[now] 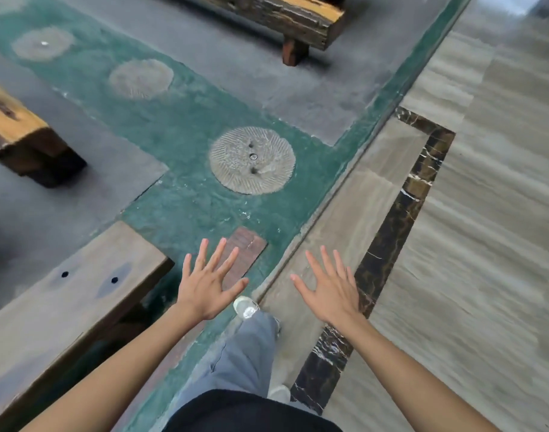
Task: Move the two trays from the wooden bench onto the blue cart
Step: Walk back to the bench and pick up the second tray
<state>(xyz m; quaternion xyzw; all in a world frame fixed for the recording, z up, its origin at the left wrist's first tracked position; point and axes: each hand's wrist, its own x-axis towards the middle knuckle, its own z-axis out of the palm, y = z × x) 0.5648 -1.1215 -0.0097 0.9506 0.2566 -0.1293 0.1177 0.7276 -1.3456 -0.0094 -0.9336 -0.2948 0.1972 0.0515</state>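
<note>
Trays: neither of the 2 is seen in the head view, and no blue cart either, so their places can't be told. Largest thing shown is the floor: a grey slab area w/ a green band (179,126) running through it, set w/ round carved stone discs (252,160), and pale striped tile (491,213) beyond a dark marble border strip (404,213) on the right.

3 wooden benches are partly seen: 1 at the lower left (64,294), its end corner just beside the left hand, top bare as far as visible, 2 dark holes near that end; 1 at the left edge (20,132); 1 at the top (285,17). A small reddish floor plate (248,244) lies past the near bench's end.

Left hand (206,291) and right hand (329,294) are held out, palms down, fingers spread wide, nothing gripped. A shoe (246,307) is planted between them on the green band.

Step in hand is judged to be locating the trays, task prob. at its start. To do it well, the view should be lifted to scan bench tops, and each tray taken level by opposite edges w/ both hands.

No brand, label or writing can be read.
</note>
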